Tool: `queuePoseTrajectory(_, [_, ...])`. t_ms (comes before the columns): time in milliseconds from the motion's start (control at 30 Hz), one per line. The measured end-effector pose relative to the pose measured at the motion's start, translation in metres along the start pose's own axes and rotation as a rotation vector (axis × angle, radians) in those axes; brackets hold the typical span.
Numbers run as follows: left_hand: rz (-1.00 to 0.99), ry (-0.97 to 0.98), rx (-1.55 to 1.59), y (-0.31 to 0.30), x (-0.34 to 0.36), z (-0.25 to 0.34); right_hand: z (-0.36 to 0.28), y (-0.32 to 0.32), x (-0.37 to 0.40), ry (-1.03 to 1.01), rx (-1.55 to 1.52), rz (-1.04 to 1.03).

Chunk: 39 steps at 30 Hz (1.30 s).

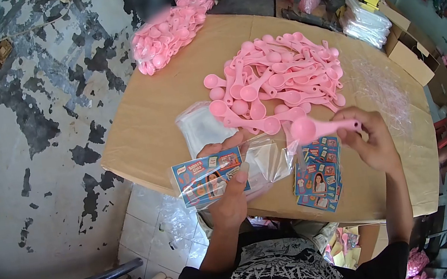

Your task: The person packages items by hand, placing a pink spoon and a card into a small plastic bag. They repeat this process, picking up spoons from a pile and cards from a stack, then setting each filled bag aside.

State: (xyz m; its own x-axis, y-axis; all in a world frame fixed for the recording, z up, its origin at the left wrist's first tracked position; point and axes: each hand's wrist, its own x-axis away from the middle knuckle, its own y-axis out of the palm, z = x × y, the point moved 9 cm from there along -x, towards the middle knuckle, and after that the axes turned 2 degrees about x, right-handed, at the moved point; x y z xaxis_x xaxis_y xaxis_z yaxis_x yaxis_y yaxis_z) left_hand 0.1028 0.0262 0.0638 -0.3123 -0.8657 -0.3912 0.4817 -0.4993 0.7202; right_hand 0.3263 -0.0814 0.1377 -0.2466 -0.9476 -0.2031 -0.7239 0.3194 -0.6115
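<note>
- Left hand grasps clear bag and blue card, lower centre; right hand pinches pink scoop by its handle, right of centre.
- Scoop: probably light, stiff; handle suits gripping. Bag: likely limp, slippery; pinch rim.
- Card stack on table: headings too small to read.

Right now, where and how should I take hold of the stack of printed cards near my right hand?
Probably pinch the stack of cards by its near edge, coming from your body side: it lies flat and loosely fanned, lower cards poking out toward you, while the pink spoon in your right hand crowds its far end in this view.
</note>
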Motion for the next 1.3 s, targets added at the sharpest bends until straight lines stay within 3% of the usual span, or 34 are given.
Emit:
queuePoseTrajectory(100, [-0.026, -0.065, 0.04, 0.012, 0.004, -0.01, -0.025, 0.01, 0.013, -0.11, -0.06, -0.037])
queuePoseTrajectory(133, [-0.049, -0.085, 0.067, 0.019, 0.005, -0.014, -0.026, 0.014, 0.015, -0.058, -0.058, -0.101])
queuePoseTrajectory(233, [-0.063, -0.169, 0.185, 0.03, 0.014, -0.03, -0.033, 0.024, 0.015, -0.12, -0.147, -0.054])
queuePoseTrajectory(333, [-0.031, -0.245, 0.276, 0.038, 0.024, -0.046, -0.045, 0.041, 0.014, -0.208, -0.193, -0.222])
queuePoseTrajectory(467, [0.003, -0.497, 0.323, 0.042, 0.048, -0.081, -0.057, 0.017, 0.016, -0.199, 0.011, -0.092])
queuePoseTrajectory(567, [-0.109, -0.488, 0.481, 0.064, 0.038, -0.077, -0.074, -0.038, 0.021, -0.254, -0.067, 0.103])
queuePoseTrajectory(600, [-0.124, -0.457, 0.356, 0.051, 0.04, -0.081, -0.079, -0.053, 0.024, -0.283, -0.136, 0.172])
queuePoseTrajectory(667, [-0.286, -0.242, -0.222, 0.067, 0.026, -0.058, -0.081, -0.066, 0.02, -0.176, -0.085, 0.173])
queuePoseTrajectory(767, [-0.517, -0.062, -0.844, 0.104, 0.023, -0.039, -0.09, -0.039, 0.011, -0.263, 0.319, 0.037])
queuePoseTrajectory(800, [-0.595, -0.02, -1.013, 0.113, 0.023, -0.039, -0.087, -0.038, 0.01, -0.181, 0.262, 0.049])
queuePoseTrajectory(867, [-0.567, -0.414, -0.892, 0.102, 0.029, -0.062, -0.09, -0.024, 0.006, -0.241, 0.3, -0.023])
queuePoseTrajectory(933, [-0.532, -0.6, -0.743, 0.096, 0.038, -0.074, -0.084, -0.013, 0.004, -0.346, 0.219, -0.005])
queuePoseTrajectory(1000, [-0.502, -0.583, -0.574, 0.094, 0.038, -0.077, -0.084, -0.036, -0.001, -0.329, 0.067, 0.201])
queuePoseTrajectory(1067, [-0.484, -0.706, -0.321, 0.097, 0.045, -0.081, -0.075, -0.039, -0.003, -0.253, -0.015, 0.205])
queuePoseTrajectory(1100, [-0.467, -0.762, -0.192, 0.098, 0.048, -0.082, -0.066, -0.03, -0.005, -0.192, -0.02, 0.106])
queuePoseTrajectory(1133, [-0.543, -0.851, -0.163, 0.095, 0.058, -0.086, -0.056, -0.02, -0.006, -0.131, -0.027, 0.008])
queuePoseTrajectory(1233, [-1.001, -0.873, -0.48, 0.091, 0.072, -0.092, -0.032, 0.0, -0.002, -0.054, -0.07, -0.183])
queuePoseTrajectory(1267, [-0.677, -1.032, -0.431, 0.079, 0.071, -0.089, -0.029, 0.001, -0.002, -0.044, -0.066, -0.206])
queuePoseTrajectory(1300, [-0.58, -0.903, -0.427, 0.078, 0.059, -0.087, -0.028, 0.002, -0.003, -0.033, -0.063, -0.229])
